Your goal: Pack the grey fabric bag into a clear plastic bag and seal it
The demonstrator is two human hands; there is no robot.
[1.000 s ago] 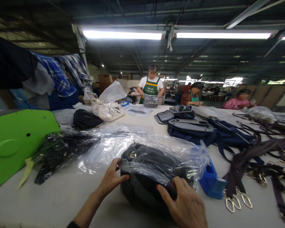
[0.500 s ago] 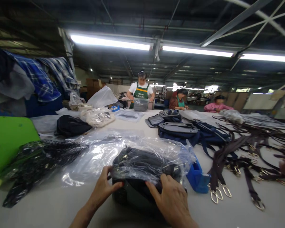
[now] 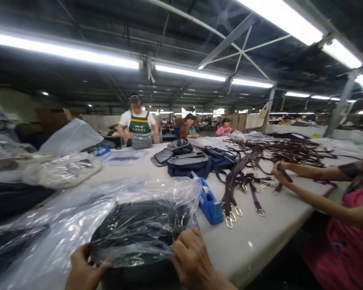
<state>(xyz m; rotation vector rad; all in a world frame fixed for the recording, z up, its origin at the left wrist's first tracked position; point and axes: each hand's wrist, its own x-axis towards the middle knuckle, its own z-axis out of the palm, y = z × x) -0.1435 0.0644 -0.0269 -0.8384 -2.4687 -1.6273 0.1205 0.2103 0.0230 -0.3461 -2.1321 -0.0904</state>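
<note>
A bag factory floor: aproned workers (image 3: 138, 125) at a long packing table (image 3: 260, 237) strewn with straps (image 3: 260, 161) under strip lights (image 3: 63, 50).

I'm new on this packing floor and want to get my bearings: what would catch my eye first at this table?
At the near edge, the left hand and right hand grip a dark bag wrapped in a crinkly clear plastic bag. Right beside it sits a bright blue tape dispenser, and beyond that a tangle of dark brown straps with metal clips sprawls across the white table, where a co-worker's hand handles one.
</note>
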